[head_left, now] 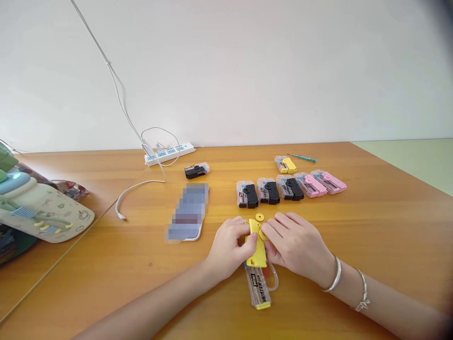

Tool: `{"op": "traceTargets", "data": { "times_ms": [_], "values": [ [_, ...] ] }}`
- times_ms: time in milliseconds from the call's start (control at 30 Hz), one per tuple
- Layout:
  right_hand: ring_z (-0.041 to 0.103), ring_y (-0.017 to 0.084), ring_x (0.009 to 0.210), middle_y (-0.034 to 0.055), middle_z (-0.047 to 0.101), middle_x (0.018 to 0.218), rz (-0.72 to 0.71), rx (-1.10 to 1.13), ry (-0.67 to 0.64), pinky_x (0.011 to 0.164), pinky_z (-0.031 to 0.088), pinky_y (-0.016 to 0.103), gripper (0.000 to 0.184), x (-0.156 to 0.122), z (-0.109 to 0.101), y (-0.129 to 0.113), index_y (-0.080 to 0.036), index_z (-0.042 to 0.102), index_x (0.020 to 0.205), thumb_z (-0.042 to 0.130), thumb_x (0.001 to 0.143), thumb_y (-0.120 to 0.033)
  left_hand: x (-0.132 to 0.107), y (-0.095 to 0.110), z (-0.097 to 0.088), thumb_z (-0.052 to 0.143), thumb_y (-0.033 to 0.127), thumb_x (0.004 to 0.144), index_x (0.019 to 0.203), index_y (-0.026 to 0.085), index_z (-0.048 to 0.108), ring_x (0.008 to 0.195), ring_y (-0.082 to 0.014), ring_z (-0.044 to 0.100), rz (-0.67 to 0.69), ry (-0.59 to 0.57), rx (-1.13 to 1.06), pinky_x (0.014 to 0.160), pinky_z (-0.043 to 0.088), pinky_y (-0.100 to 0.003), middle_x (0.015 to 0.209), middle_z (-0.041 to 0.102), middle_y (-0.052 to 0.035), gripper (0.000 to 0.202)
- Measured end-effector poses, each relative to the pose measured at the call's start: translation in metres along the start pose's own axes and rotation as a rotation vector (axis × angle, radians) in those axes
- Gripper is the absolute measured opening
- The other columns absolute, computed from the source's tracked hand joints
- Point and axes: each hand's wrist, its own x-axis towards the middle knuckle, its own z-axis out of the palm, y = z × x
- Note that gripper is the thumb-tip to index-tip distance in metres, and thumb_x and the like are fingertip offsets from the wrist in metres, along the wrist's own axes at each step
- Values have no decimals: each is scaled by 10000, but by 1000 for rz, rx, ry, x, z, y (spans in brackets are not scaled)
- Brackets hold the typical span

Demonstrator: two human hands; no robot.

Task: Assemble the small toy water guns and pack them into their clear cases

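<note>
Two-handed hold, table's [354, 226] front edge | my left hand [228, 246] clasps yellow water gun [257, 257] | right hand [297, 245] pinches its yellow cap [264, 234], wants steadiness

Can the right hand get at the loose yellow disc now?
Probably yes: the yellow disc lies uncovered just beyond the right hand, though that hand grips the yellow toy.

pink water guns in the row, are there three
No, only two pink water guns lie in the row, right of three black ones.
</note>
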Motion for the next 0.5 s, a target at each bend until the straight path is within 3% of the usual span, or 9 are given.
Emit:
{"op": "traceTargets", "data": {
  "times_ms": [133, 233, 367, 433, 500],
  "values": [
    [386, 144, 517, -7, 467, 503, 57, 89, 41, 521, 289, 285, 248, -2, -3, 5, -183, 525, 587, 384, 760, -74, -1, 2, -1, 398, 276, 791, 527, 181, 353, 608, -147, 366, 45, 15, 31, 611, 315, -287, 555, 398, 11, 284],
    [471, 143, 545, 11, 565, 577, 195, 251, 8, 521, 336, 276, 278, -3, -5, 13, -171, 603, 703, 365, 840, -128, 1, 5, -5, 343, 267, 847, 575, 183, 489, 665, -162, 435, -19, 5, -82, 665, 362, -293, 617, 518, -14, 321],
    [620, 141, 723, -1, 694, 809, 480, 584, -84, 641, 453, 260, 261, -2, -6, 25, -221, 646, 981, 393, 919, -231, 2, 5, -9, 352, 264, 876, 678, 188, 610, 722, -178, 473, -81, -14, -154, 726, 389, -304, 698, 616, -27, 334],
    [646, 143, 795, -15, 708, 877, 569, 735, -99, 698, 490, 259, 221, -2, -6, 29, -251, 645, 1006, 444, 914, -260, 2, 3, -9, 368, 270, 881, 703, 192, 636, 751, -185, 482, -93, -27, -161, 733, 397, -303, 732, 639, -30, 331],
    [650, 150, 807, -13, 709, 876, 558, 804, -60, 710, 509, 265, 162, -2, -6, 28, -252, 652, 957, 506, 888, -253, 2, 2, -8, 377, 279, 886, 715, 194, 643, 763, -187, 488, -98, -23, -165, 730, 403, -300, 747, 646, -28, 328]
  ]
}}
